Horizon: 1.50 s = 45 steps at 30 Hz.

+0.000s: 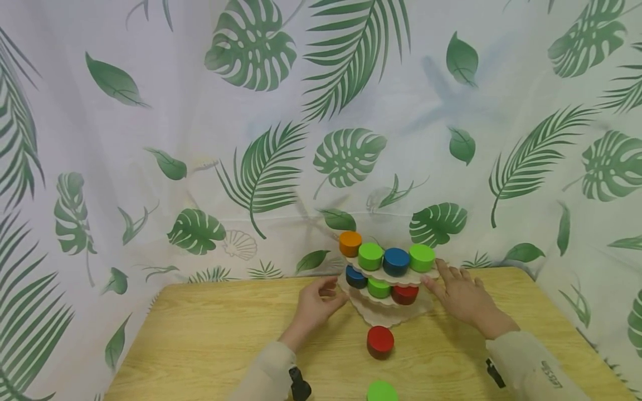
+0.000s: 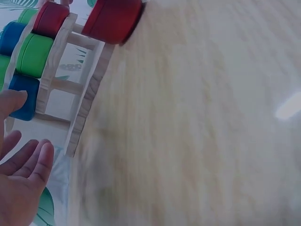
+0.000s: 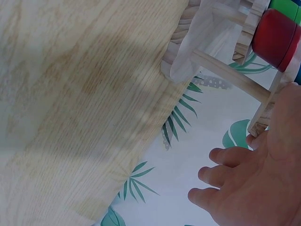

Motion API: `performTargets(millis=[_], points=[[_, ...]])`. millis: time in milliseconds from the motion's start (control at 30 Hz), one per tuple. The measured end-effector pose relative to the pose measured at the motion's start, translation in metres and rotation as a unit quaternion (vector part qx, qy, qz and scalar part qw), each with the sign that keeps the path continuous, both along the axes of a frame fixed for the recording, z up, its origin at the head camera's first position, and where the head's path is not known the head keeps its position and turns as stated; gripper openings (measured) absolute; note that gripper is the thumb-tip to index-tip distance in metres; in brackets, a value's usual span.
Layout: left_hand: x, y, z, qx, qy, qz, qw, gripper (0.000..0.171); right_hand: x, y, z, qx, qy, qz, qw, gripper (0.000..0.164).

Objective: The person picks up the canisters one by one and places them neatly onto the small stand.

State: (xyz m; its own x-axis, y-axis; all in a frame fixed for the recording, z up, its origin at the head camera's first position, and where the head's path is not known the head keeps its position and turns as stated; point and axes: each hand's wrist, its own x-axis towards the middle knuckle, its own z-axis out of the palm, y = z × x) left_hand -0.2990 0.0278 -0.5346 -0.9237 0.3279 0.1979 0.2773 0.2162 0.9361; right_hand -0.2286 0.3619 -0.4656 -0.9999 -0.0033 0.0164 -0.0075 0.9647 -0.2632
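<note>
A tiered wooden stand (image 1: 373, 316) with scalloped edges holds round, lidded tins on two shelves. On the upper shelf are an orange tin (image 1: 350, 244), a blue tin (image 1: 396, 262) and two green ones; blue, green and red tins show on the lower shelf. My right hand (image 1: 463, 298) pinches the right corner of the upper shelf, thumb on top and forefinger at its edge, the other fingers spread. My left hand (image 1: 317, 303) is at the stand's left side, fingers loosely bent. In the left wrist view its thumb overlaps the lower blue tin (image 2: 27, 96).
A red tin (image 1: 380, 342) stands on the wooden table (image 1: 210, 334) in front of the stand. Nearer the front, a green tin (image 1: 382, 391) is cut off by the frame. A leaf-patterned curtain (image 1: 281, 167) hangs right behind the table's back edge.
</note>
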Motion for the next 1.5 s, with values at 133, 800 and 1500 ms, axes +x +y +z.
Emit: performTargets(millis=[133, 800, 1500], points=[[0.006, -0.006, 0.000, -0.017, 0.002, -0.029, 0.9994, 0.052, 0.000, 0.001, -0.001, 0.002, 0.000, 0.000, 1.000, 0.090], [0.030, 0.000, -0.015, -0.061, -0.027, -0.177, 0.9820, 0.053, 0.000, 0.001, -0.003, 0.008, 0.012, 0.000, 1.000, 0.087], [0.043, 0.019, -0.013, -0.090, -0.026, -0.206, 0.9741, 0.058, -0.001, 0.001, -0.003, 0.008, 0.008, 0.000, 1.000, 0.088]])
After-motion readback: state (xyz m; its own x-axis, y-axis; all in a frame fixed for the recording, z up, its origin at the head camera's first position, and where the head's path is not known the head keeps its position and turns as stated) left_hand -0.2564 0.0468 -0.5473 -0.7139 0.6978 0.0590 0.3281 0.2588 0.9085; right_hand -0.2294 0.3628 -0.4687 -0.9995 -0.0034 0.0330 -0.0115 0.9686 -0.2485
